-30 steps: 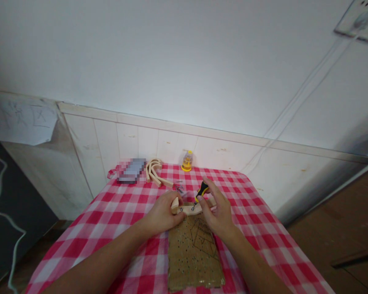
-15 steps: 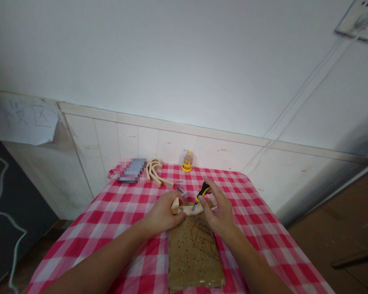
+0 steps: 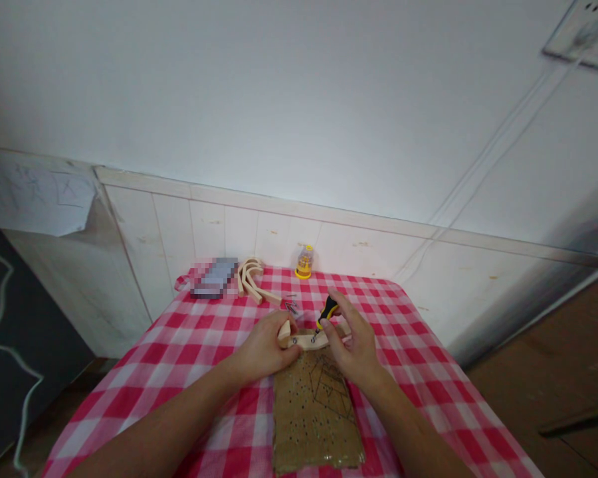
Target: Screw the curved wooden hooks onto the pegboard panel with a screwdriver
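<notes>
A pale curved wooden piece [image 3: 305, 342] lies across the far end of a cardboard sheet [image 3: 311, 425] that is dotted with holes and drawn lines. My left hand [image 3: 266, 345] is closed on the left end of the wood, thumb in front. In my right hand [image 3: 353, 342] is a black and yellow screwdriver [image 3: 327, 311], tilted, with its tip down at a screw [image 3: 313, 340] in the wood. A second screw [image 3: 295, 340] sits in the wood beside my left thumb. My right fingers hide part of the wood's right end.
Behind my hands are loose screws or bits [image 3: 291, 306], several curved wooden pieces [image 3: 252, 279], a blurred-out flat device [image 3: 215, 277] and a yellow-lidded clear container [image 3: 304, 261]. A red checked cloth [image 3: 204, 345] covers the table, which meets the wall.
The screwdriver's handle and my right fingers have shifted very slightly left. The tip stays at the same screw, and my left hand keeps its hold.
</notes>
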`<state>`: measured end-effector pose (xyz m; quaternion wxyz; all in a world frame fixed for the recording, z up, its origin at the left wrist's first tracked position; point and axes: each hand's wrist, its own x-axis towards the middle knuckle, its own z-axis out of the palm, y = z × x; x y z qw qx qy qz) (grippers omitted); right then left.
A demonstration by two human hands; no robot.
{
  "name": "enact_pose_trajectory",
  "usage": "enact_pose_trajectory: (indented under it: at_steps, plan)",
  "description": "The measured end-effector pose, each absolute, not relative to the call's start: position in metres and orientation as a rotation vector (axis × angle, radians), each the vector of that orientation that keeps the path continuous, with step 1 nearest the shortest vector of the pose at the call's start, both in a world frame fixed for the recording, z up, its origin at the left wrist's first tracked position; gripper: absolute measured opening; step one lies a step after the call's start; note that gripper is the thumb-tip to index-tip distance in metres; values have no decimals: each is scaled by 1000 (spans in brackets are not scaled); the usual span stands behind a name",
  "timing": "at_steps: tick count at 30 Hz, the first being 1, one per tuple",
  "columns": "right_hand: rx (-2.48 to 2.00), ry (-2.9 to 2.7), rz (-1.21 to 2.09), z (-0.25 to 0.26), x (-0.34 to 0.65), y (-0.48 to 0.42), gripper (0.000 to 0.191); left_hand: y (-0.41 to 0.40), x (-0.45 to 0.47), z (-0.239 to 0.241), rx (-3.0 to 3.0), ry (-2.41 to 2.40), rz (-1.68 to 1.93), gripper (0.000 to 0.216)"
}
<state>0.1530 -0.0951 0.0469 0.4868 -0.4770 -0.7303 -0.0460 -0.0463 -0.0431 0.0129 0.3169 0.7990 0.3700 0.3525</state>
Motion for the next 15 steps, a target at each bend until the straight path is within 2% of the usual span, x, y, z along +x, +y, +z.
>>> enact_pose_trajectory:
  at_steps: [15]
  plan:
    - [-1167, -1774, -123, 47, 153, -95, 48, -43, -47, 13, 2112, 961, 935, 14]
